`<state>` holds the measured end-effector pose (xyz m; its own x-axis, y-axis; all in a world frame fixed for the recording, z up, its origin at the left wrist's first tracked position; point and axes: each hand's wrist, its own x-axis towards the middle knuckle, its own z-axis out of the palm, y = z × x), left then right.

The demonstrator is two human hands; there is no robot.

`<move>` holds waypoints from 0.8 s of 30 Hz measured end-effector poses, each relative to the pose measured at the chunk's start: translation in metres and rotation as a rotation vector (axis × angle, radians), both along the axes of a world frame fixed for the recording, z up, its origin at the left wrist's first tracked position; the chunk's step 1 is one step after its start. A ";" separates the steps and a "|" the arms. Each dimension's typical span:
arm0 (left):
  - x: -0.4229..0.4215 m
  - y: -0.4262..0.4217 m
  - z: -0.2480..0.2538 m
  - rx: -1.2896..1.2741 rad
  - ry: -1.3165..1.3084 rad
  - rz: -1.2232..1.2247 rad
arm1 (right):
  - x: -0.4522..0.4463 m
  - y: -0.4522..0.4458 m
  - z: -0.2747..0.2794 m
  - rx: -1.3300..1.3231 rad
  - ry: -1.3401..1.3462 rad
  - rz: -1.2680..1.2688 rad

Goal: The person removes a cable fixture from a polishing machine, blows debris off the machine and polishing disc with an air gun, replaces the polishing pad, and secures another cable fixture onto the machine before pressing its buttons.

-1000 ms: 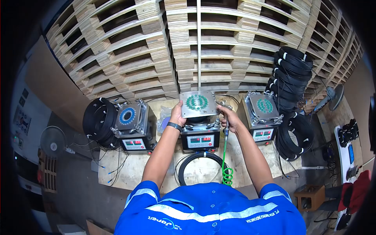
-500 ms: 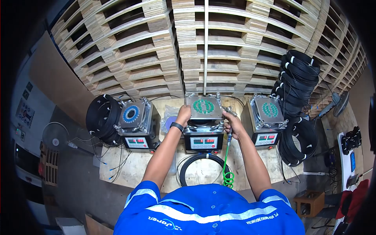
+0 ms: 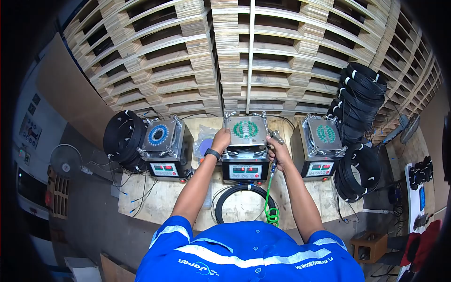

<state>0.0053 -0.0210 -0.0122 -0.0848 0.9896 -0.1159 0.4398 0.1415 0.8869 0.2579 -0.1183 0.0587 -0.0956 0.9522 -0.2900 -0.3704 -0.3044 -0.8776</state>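
Observation:
A square metal plate (image 3: 257, 133) with a ring of green connectors (image 3: 245, 129) tops the middle polishing machine (image 3: 245, 170). My left hand (image 3: 222, 139) is closed on the plate's left edge, a dark band around the wrist. At the right edge, my right hand (image 3: 279, 152) is closed around an air blow gun (image 3: 276, 137), its thumb close to the plate's corner. From the gun a green coiled hose (image 3: 271, 216) hangs down past the machine's front. My fingertips are partly hidden on both sides.
Similar machines stand left (image 3: 163, 150) with blue connectors and right (image 3: 321, 145) with green ones. Black cable coils (image 3: 124, 138) flank them, and one coil (image 3: 225, 192) lies in front on the plywood table (image 3: 136, 197). Stacked wooden pallets (image 3: 188, 70) rise behind.
The red digits on the middle machine's display have changed from about 0:30 to 0. Both hands stay at the plate's sides, nearly unmoved. The view has shifted slightly.

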 end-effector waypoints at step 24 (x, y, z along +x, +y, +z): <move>-0.001 0.004 0.023 0.140 0.584 -0.069 | 0.003 0.011 -0.005 -0.072 -0.036 0.120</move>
<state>0.0046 -0.0166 0.0110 -0.0300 0.9976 0.0623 0.8635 -0.0056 0.5043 0.2606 -0.1076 0.0540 -0.1960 0.9110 -0.3628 -0.2959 -0.4077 -0.8639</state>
